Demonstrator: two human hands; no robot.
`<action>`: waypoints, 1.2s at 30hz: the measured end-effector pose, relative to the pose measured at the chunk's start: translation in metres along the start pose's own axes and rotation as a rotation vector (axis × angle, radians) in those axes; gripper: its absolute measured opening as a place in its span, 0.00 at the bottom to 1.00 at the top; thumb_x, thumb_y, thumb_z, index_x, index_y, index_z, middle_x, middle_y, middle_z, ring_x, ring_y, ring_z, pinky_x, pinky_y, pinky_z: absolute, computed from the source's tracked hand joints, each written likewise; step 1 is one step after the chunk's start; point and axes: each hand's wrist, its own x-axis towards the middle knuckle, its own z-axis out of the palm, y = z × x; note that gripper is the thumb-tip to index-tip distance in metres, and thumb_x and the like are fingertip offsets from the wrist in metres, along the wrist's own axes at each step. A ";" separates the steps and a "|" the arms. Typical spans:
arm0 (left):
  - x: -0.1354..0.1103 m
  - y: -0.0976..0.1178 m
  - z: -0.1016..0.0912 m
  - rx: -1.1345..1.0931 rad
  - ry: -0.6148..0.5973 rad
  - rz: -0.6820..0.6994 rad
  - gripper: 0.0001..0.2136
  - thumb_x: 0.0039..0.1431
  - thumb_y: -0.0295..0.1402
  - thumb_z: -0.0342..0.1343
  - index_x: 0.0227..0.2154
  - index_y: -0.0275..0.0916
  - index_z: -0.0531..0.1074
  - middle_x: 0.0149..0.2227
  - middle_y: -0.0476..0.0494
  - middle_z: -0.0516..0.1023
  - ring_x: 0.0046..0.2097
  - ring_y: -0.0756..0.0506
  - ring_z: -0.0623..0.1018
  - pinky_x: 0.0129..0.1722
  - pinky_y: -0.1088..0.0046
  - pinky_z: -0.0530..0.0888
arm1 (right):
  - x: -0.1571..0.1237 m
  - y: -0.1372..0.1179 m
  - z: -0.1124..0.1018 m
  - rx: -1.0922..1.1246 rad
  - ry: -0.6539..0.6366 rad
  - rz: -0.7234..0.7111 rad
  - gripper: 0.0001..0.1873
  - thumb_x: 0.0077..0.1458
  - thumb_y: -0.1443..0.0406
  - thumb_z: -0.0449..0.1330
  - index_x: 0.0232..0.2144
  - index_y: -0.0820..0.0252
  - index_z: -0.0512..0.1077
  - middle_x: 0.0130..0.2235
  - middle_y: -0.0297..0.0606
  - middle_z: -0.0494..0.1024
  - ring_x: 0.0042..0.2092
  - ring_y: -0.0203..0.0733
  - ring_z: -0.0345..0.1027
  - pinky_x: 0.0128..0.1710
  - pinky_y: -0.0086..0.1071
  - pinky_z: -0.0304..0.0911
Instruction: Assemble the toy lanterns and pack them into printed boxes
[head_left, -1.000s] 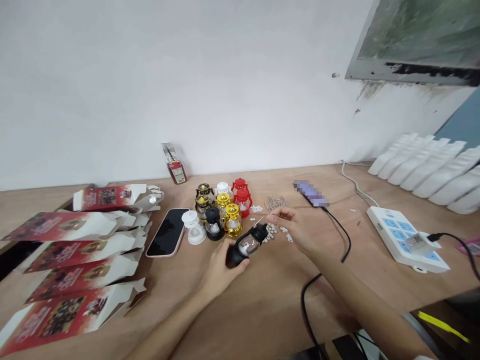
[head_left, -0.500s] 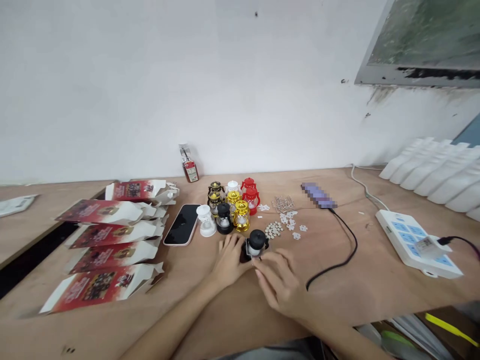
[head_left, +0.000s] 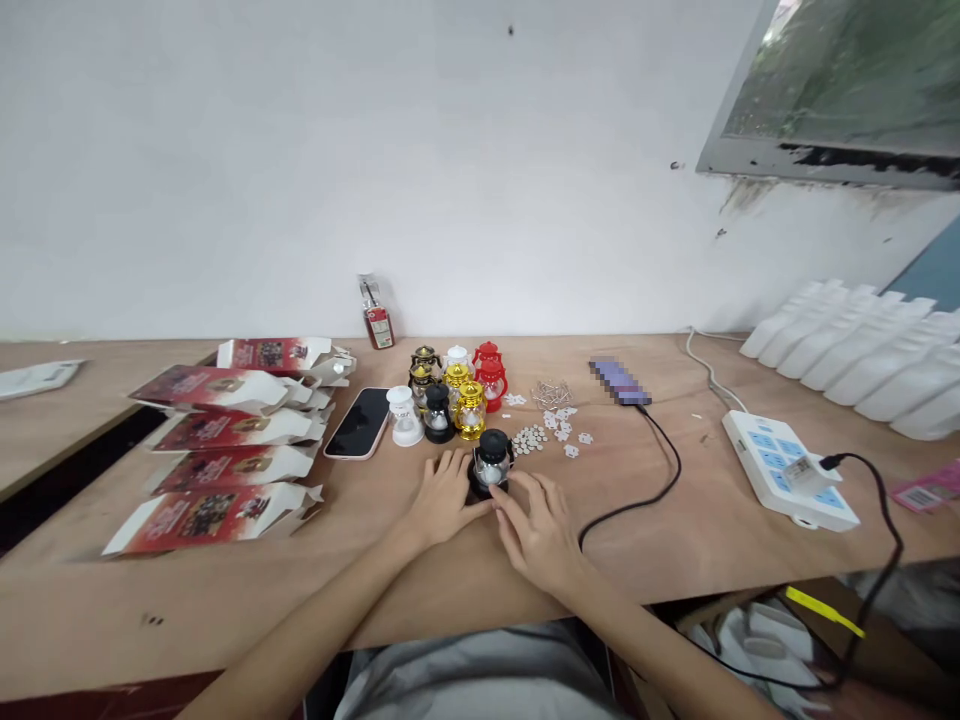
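Observation:
A small black toy lantern (head_left: 493,462) with a clear globe stands upright on the table in front of me. My left hand (head_left: 444,498) is around its left side, with the fingers gripping near the base. At its lower front right, my right hand (head_left: 541,530) has thumb and fingertips pressed against it; whether something tiny is between them is hidden. Just beyond stand several more lanterns: a white one (head_left: 406,418), a black one (head_left: 438,415), a gold one (head_left: 472,412) and a red one (head_left: 492,382). Silver button cells (head_left: 529,439) lie close to the right.
Small white plastic pieces (head_left: 561,424) and a pile of wire handles (head_left: 551,394) lie right of the lanterns. Left are a phone (head_left: 360,424) and red printed boxes (head_left: 217,515). A cabled phone (head_left: 619,382), a power strip (head_left: 787,470) and a bottle (head_left: 378,318) are farther off.
The view has shifted, showing more of my lap. The lantern's clear globe now shows between my hands, and my right fingers have moved against its lower front.

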 end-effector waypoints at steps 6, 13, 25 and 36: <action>-0.018 -0.001 0.010 -0.016 0.094 0.044 0.27 0.59 0.48 0.47 0.53 0.31 0.61 0.54 0.29 0.66 0.56 0.35 0.65 0.52 0.53 0.64 | -0.005 0.004 0.000 0.048 -0.096 0.071 0.20 0.56 0.69 0.51 0.51 0.61 0.66 0.50 0.50 0.64 0.49 0.51 0.57 0.45 0.45 0.61; -0.083 0.004 -0.009 -0.028 0.060 0.100 0.25 0.62 0.40 0.45 0.61 0.40 0.53 0.62 0.37 0.59 0.62 0.40 0.59 0.60 0.53 0.58 | -0.006 0.000 0.001 0.139 -0.092 0.003 0.12 0.56 0.70 0.51 0.41 0.61 0.70 0.46 0.48 0.67 0.45 0.49 0.59 0.42 0.42 0.60; -0.175 -0.099 -0.042 0.348 0.736 -0.376 0.23 0.56 0.37 0.52 0.56 0.44 0.59 0.55 0.36 0.67 0.59 0.35 0.63 0.57 0.51 0.59 | -0.013 -0.001 0.006 0.270 -0.290 -0.257 0.08 0.57 0.73 0.50 0.33 0.60 0.68 0.37 0.39 0.71 0.38 0.42 0.62 0.40 0.37 0.58; -0.161 -0.106 -0.094 0.406 0.306 -0.356 0.18 0.51 0.36 0.53 0.47 0.44 0.68 0.45 0.38 0.74 0.45 0.34 0.75 0.51 0.46 0.63 | -0.013 0.001 0.005 0.262 -0.328 -0.283 0.10 0.57 0.72 0.49 0.38 0.60 0.68 0.38 0.40 0.73 0.39 0.43 0.66 0.41 0.38 0.61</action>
